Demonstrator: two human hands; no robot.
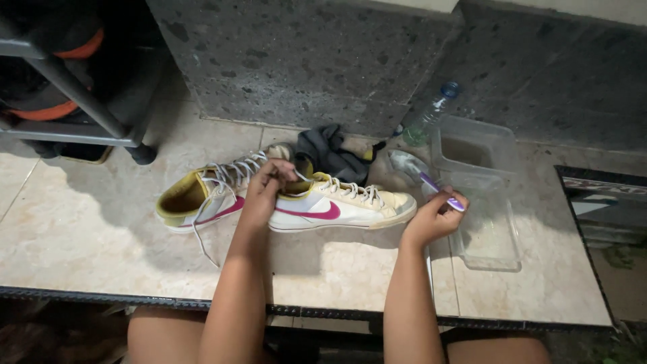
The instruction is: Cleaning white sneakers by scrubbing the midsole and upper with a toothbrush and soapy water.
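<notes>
Sneaker (344, 205) heel hidden under left hand (264, 192); right hand (435, 219) grips toothbrush (441, 191).

Two sneakers (283, 195) side by side on the floor (94, 236) — cloth (333, 154) behind, tub (482, 202) right.

Far back in the middle a dark grey cloth (331, 154) lies crumpled against the speckled stone wall (303, 61), and just right of it a clear plastic bottle (431, 116) with a blue cap leans on that wall. At right a clear plastic tub (486, 232) sits on the pale tiled floor (87, 229), its far end under a second clear tub (472, 145), with a dark framed panel (606, 209) at the right edge. Far left, a grey metal rack (74, 94) carries dark gear with orange trim (47, 111).
</notes>
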